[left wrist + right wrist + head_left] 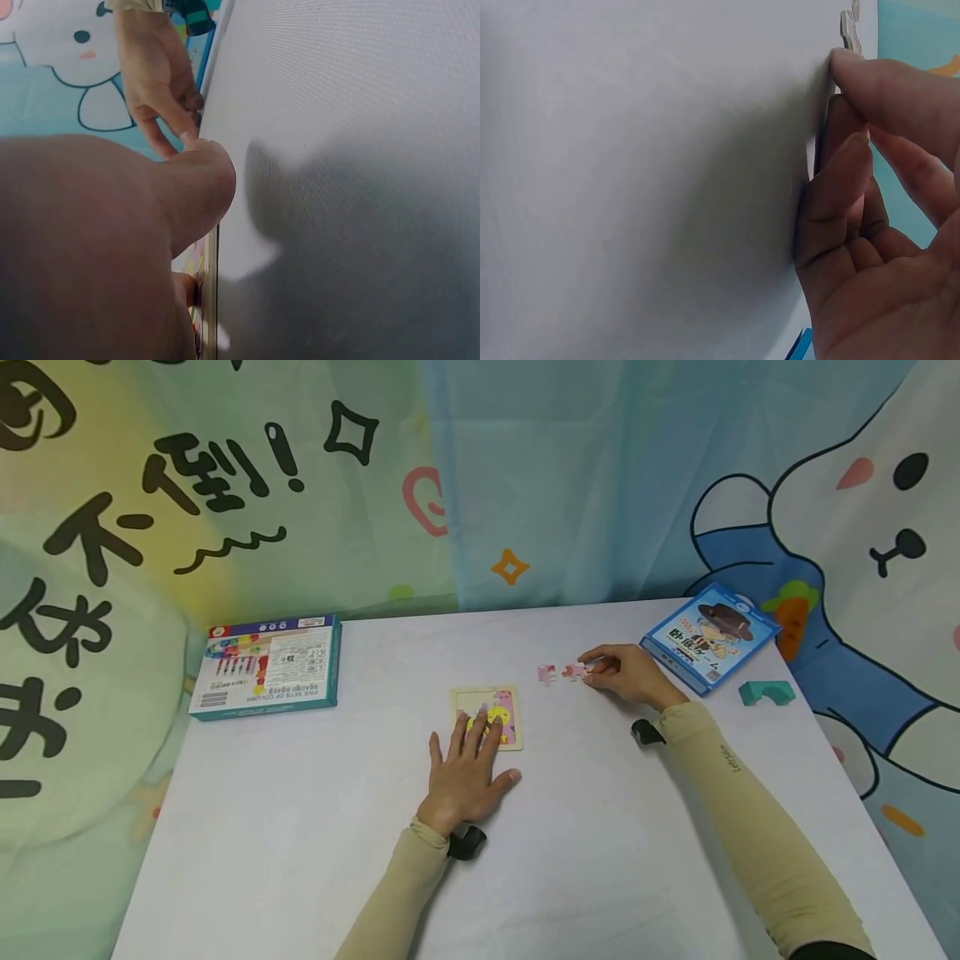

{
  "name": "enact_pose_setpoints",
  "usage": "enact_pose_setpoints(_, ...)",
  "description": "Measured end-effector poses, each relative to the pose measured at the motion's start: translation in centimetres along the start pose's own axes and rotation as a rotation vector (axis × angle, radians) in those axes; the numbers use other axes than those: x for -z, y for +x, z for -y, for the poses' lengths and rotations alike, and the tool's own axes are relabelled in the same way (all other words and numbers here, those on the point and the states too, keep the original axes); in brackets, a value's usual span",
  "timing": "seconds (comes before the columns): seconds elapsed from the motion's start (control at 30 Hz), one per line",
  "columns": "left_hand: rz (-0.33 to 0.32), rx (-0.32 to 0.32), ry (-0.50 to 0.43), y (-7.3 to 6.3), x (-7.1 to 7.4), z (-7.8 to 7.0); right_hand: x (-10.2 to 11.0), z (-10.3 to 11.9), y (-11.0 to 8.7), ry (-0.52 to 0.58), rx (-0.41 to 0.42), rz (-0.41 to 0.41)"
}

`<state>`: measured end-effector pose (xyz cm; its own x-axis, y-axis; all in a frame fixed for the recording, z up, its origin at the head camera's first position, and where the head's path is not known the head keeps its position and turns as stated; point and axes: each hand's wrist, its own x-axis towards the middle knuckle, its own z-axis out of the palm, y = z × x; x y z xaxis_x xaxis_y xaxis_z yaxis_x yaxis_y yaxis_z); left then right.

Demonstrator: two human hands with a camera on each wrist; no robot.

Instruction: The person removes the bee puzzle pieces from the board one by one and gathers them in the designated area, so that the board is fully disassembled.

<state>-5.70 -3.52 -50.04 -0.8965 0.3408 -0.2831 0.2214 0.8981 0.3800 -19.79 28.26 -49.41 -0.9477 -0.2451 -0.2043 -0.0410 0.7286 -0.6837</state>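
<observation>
A small wooden-framed jigsaw board (512,737) with a pink and yellow picture lies mid-table. My left hand (467,777) rests on it, fingers spread and covering much of the picture. In the left wrist view the board's edge (211,300) shows beyond the thumb. To the right, my right hand (626,672) pinches at a pink jigsaw piece (574,671) on the table, its thumb and finger partly hiding it. Another pink piece (547,674) lies just left of that. The right wrist view shows thin pieces (848,31) edge-on beyond the thumb tip.
A blue box (708,635) with a cartoon figure lies by the right edge, close behind the right hand. Near it sits a green arch-shaped block (767,692). A flat white and teal box (266,667) lies at the back left. A printed curtain (570,485) hangs behind the table.
</observation>
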Motion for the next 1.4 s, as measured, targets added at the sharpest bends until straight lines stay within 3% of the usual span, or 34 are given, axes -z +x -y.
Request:
enact_pose_setpoints(0.4,0.005,0.005,0.048,0.4,-0.6,0.3,-0.1,-0.2,0.1,0.029,-0.008,0.002)
enact_pose_setpoints(1.07,0.013,-0.002,-0.016,0.0,0.3,0.0,-0.1,0.1,0.3,0.019,-0.024,0.021)
enact_pose_setpoints(1.4,-0.007,-0.017,-0.009,0.0,0.0,0.2,0.3,1.5,0.5,-0.019,0.019,0.006)
